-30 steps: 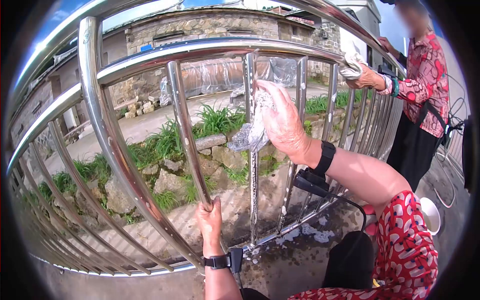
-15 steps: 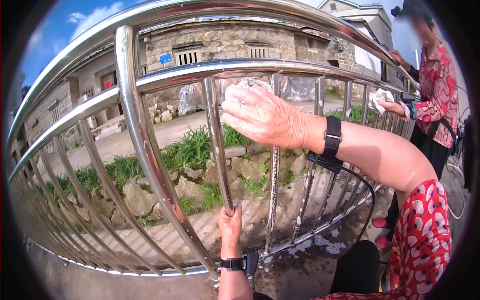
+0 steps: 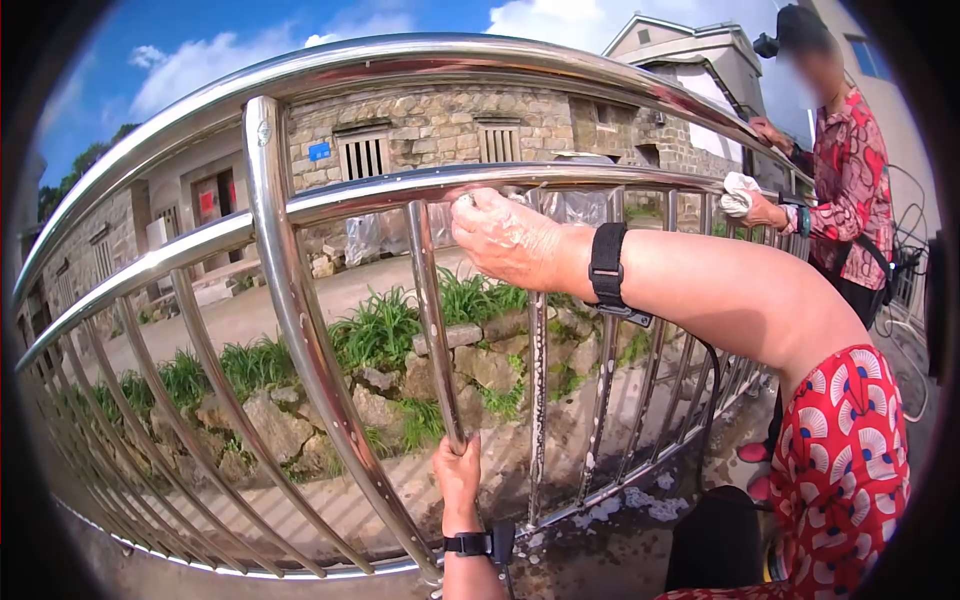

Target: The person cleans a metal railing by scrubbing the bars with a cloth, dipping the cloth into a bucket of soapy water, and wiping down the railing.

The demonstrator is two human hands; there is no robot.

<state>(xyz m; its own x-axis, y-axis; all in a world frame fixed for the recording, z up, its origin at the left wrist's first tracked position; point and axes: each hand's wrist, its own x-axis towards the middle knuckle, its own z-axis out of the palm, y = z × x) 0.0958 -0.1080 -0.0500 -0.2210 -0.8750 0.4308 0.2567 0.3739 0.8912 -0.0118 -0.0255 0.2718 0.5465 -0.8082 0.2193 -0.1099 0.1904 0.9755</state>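
My left hand (image 3: 458, 472) is wrapped round the lower part of a thin vertical baluster (image 3: 432, 310) of a shiny steel railing. At the middle horizontal rail (image 3: 370, 192), just right of that baluster's top, my right hand (image 3: 508, 238) is closed with its back toward me. The white cloth it held a moment ago is almost wholly hidden behind the fingers and rail. White suds streak the neighbouring baluster (image 3: 537, 400). Both wrists wear black straps. The thick post (image 3: 290, 270) stands left of my hands.
A co-worker in a patterned red shirt (image 3: 855, 190) stands along the railing at the right, holding a white cloth (image 3: 740, 196). Foam (image 3: 655, 500) lies on the wet ground. Beyond the bars are grass (image 3: 375, 315), a stone edging and a stone house (image 3: 430, 140).
My right hand has turned and closed more tightly against the middle rail, so the cloth barely shows. My left hand keeps its grip on the baluster. The view has tilted up slightly.
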